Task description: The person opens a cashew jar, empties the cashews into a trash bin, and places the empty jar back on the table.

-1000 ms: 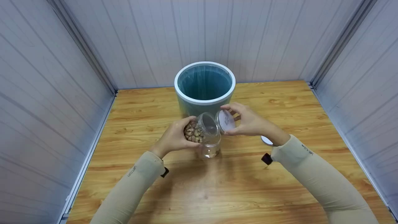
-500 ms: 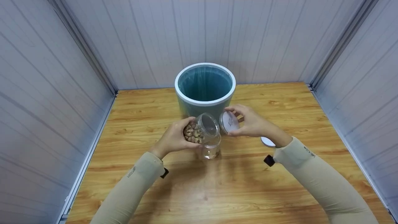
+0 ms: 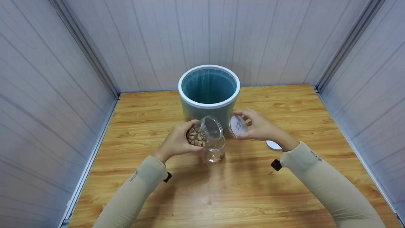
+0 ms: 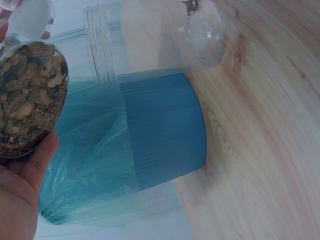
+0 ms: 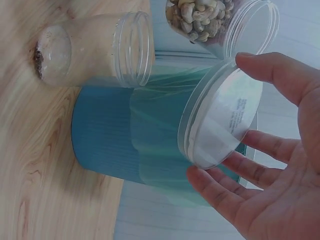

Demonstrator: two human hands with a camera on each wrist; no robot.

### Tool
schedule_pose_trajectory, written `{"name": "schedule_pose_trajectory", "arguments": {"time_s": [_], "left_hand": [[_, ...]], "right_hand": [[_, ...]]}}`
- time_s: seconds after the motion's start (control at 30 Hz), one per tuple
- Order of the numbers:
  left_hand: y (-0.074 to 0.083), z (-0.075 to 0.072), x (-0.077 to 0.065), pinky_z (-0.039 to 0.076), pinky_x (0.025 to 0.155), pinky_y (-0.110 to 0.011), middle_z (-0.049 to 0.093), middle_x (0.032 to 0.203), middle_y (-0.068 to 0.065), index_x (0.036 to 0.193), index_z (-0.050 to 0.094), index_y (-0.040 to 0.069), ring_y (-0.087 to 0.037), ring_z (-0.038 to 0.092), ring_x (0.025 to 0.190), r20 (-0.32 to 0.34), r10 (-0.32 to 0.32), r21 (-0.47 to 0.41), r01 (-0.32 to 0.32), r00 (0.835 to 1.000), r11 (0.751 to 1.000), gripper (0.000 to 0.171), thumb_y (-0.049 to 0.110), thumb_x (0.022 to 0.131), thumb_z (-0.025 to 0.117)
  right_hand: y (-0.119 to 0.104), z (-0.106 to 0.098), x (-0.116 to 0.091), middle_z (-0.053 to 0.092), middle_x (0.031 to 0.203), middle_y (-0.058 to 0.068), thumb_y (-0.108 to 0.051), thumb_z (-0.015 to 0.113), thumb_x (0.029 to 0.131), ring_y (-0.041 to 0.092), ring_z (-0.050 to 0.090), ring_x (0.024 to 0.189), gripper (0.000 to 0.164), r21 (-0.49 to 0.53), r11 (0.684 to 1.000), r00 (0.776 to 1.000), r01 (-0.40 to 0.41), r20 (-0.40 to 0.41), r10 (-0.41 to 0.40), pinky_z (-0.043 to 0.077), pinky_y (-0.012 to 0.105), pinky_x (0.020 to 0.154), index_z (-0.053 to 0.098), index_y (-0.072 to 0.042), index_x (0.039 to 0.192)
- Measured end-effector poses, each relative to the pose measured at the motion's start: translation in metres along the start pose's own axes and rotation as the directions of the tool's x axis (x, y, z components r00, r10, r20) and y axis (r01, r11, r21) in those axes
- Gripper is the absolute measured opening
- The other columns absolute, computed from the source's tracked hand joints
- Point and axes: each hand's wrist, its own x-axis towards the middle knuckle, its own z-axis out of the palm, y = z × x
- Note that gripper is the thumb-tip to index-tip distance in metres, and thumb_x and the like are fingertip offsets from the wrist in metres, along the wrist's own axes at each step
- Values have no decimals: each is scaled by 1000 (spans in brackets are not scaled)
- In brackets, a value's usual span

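Clear plastic jar of brown-shelled nuts (image 3: 206,131), cylindrical and with its mouth uncovered, is held in the air on the near side of the blue-green round bin with a white rim (image 3: 209,105). The left hand (image 3: 177,139) grips it low, thumb and fingers curled round the wall, and leans it so that its mouth points up and to the right. That tilt is probably slight enough to let the nuts (image 5: 202,17) lie heaped toward the bottom; fine brown crumbs show among them through the base.

Also on the bin's near side, a clear cylindrical plastic jar with a threaded neck (image 3: 215,154) stands upright on the wood-patterned table (image 3: 142,126), below the held one. Dark bits show at its base, though whether they lie inside cannot be told.

Near the bin's right front, the right hand (image 3: 261,126) pinches a round clear-rimmed lid with a white printed disc (image 3: 238,125) by its edge, thumb on one side and fingertips on the other, apart from the jar; an edge grip likely makes it easy to turn. Farther right of the bin, a flat white disc (image 3: 273,145) lies partly hidden by the wrist. Inside the bin hangs a translucent green plastic liner.
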Motion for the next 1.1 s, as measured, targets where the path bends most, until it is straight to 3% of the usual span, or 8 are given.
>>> {"name": "schedule_pose_trajectory", "arguments": {"time_s": [0.23, 0.53, 1.1], "left_hand": [[0, 0, 0, 61, 104, -47, 73, 133, -14, 146, 61, 4, -27, 72, 117, -10, 6, 20, -6, 1000, 1000, 87, 26, 73, 101], [0, 0, 1, 61, 104, -45, 74, 132, -13, 145, 61, 4, -26, 72, 117, -9, 24, 26, -24, 1000, 999, 86, 26, 73, 102], [0, 0, 1, 60, 106, -45, 73, 132, -13, 145, 62, 3, -26, 71, 118, -1, 11, -2, -11, 1000, 1000, 86, 23, 71, 102]], "right_hand": [[10, 1, -2, 61, 144, 24, -8, 95, 79, 42, 62, 121, 85, 5, 1000, 1000, 18, -11, -18, 60, 60, 103, 55, 4, 153], [16, 2, -5, 60, 148, 21, -12, 95, 79, 40, 61, 126, 86, -25, 999, 1000, -30, -5, 30, 58, 60, 105, 56, -1, 155], [37, 12, -6, 59, 149, 26, -15, 95, 80, 45, 60, 122, 85, -50, 995, 996, -85, -10, 85, 54, 64, 103, 56, 3, 153]]}}
